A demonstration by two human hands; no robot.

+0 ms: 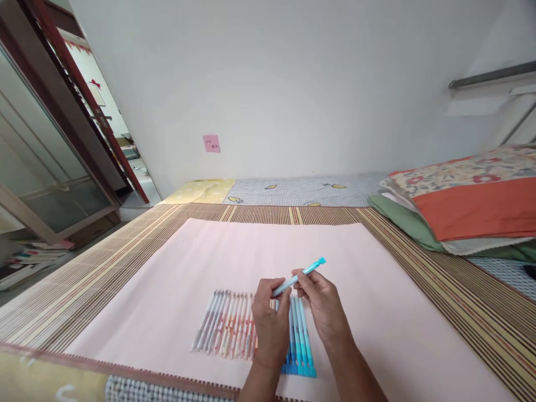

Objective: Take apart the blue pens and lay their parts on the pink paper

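Pen [310, 269] question: where is it, and what's each grip doing?

It's up in the air, tilted, blue end high. Left hand [271, 318] is closed on the pale end, right hand [322, 307] pinches it around the middle. Two grips on one pen, probably to keep it steady and in plain view.

And the others?

Side by side on a pink sheet [167, 279], pale pens [228, 324] left, blue pens [302, 335] right. Grouped by colour, I'd guess. Sheet's over a striped mat [113, 257], maybe for a smoother backing. Left hand hides part of the row, so no count.
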